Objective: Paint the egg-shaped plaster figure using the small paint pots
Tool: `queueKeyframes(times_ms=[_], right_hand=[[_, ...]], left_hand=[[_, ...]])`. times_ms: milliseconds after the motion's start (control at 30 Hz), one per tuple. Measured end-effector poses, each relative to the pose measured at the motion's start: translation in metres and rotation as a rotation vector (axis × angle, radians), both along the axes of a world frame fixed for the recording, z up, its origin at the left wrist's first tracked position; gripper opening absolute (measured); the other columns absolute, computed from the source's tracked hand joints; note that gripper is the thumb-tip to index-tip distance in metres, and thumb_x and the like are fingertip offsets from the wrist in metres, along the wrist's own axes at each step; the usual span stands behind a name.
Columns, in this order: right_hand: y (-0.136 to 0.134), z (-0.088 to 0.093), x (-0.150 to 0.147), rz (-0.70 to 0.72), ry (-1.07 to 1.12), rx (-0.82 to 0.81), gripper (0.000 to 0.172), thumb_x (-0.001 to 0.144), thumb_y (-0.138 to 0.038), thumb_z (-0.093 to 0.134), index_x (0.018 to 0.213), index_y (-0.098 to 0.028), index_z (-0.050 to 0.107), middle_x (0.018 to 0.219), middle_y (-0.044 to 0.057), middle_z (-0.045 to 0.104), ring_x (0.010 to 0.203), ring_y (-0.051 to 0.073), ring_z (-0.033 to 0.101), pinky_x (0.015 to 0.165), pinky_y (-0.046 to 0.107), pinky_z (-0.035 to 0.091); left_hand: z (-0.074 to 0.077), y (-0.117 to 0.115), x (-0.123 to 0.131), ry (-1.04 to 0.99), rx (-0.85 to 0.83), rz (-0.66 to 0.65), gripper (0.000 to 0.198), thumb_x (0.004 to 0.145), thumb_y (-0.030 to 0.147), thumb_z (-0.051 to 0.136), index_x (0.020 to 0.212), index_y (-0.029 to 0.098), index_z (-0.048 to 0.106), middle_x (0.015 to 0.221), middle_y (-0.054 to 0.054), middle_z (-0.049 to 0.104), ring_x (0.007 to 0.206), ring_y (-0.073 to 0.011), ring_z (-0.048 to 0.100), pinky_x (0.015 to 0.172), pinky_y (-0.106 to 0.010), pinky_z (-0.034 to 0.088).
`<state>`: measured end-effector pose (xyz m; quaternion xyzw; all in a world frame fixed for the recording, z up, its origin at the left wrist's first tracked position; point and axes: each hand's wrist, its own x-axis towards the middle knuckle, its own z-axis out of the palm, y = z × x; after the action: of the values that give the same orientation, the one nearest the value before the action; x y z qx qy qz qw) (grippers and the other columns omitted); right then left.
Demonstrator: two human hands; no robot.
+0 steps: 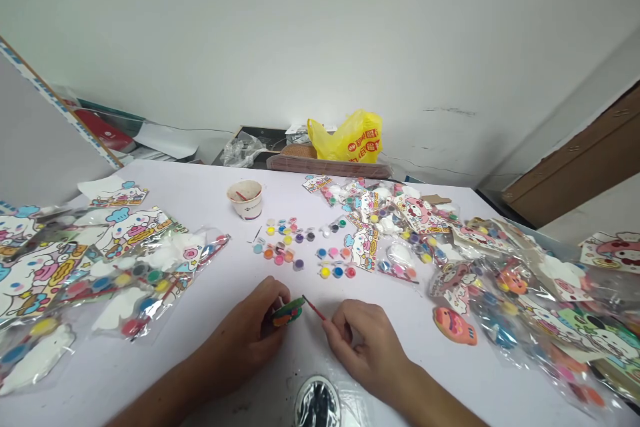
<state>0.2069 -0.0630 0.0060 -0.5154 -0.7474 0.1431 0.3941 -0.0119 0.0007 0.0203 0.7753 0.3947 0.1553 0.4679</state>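
Observation:
My left hand [260,323] is closed around a small painted figure [289,312], green along its top with orange and red below. Between the thumb and fingers of my right hand [363,333] is a thin red paintbrush [315,309]. Its dark tip is at the figure's green edge; I cannot tell whether they touch. Beyond my hands, small paint pots [338,272] in several colours stand in groups on the white table. A paper cup [245,199] farther back has a red stick in it. Right of my right hand lies a painted orange fish-shaped piece [455,325].
Clear packets with white figures, paints and cartoon cards [135,233] cover the left side. More packets [510,280] spread over the right. A round dark object with a pale rim [318,403] sits at the front edge. A yellow plastic bag [350,139] stands behind the table by the wall.

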Motion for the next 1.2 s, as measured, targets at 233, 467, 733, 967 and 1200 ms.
queueKeyframes(times_ms=[233,467,733,967,1200], right_hand=[[0.006,-0.002,0.008,-0.03,-0.026,-0.097,0.032,0.092,-0.024,0.051,0.064,-0.021,0.036,0.054,-0.005,0.043,0.048,0.01,0.038,0.05,0.021,0.029],[0.017,-0.007,0.029,-0.174,-0.005,-0.163,0.035,0.094,-0.032,0.051,0.063,-0.021,0.039,0.054,-0.005,0.045,0.049,0.011,0.038,0.05,0.022,0.029],[0.025,-0.017,0.032,-0.262,0.022,-0.303,0.041,0.093,-0.041,0.048,0.06,-0.022,0.035,0.051,-0.005,0.041,0.049,0.012,0.035,0.051,0.024,0.026],[0.027,-0.017,0.031,-0.257,0.074,-0.35,0.041,0.092,-0.042,0.05,0.06,-0.022,0.033,0.052,-0.006,0.036,0.05,0.012,0.033,0.05,0.024,0.025],[0.028,-0.016,0.031,-0.267,0.082,-0.336,0.041,0.092,-0.041,0.05,0.06,-0.022,0.032,0.052,-0.006,0.035,0.05,0.011,0.033,0.05,0.024,0.024]], left_hand=[[0.007,0.005,-0.005,0.065,0.005,-0.019,0.014,0.096,0.034,0.048,0.091,0.023,0.044,0.079,0.003,0.046,0.069,-0.0167,0.041,0.061,-0.027,0.034],[0.012,0.009,-0.009,0.131,0.033,-0.054,0.012,0.095,0.034,0.049,0.094,0.023,0.045,0.082,0.001,0.051,0.071,-0.0176,0.045,0.063,-0.028,0.035],[0.01,0.008,-0.01,0.185,0.062,-0.057,0.011,0.09,0.025,0.053,0.097,0.024,0.044,0.08,0.003,0.051,0.068,-0.0164,0.044,0.062,-0.026,0.035],[0.007,0.007,-0.008,0.199,0.071,-0.056,0.015,0.087,0.02,0.053,0.099,0.025,0.045,0.082,0.004,0.052,0.069,-0.0163,0.046,0.062,-0.026,0.036],[0.007,0.006,-0.009,0.214,0.07,-0.056,0.013,0.087,0.022,0.052,0.098,0.024,0.045,0.083,0.003,0.053,0.07,-0.017,0.046,0.063,-0.027,0.036]])
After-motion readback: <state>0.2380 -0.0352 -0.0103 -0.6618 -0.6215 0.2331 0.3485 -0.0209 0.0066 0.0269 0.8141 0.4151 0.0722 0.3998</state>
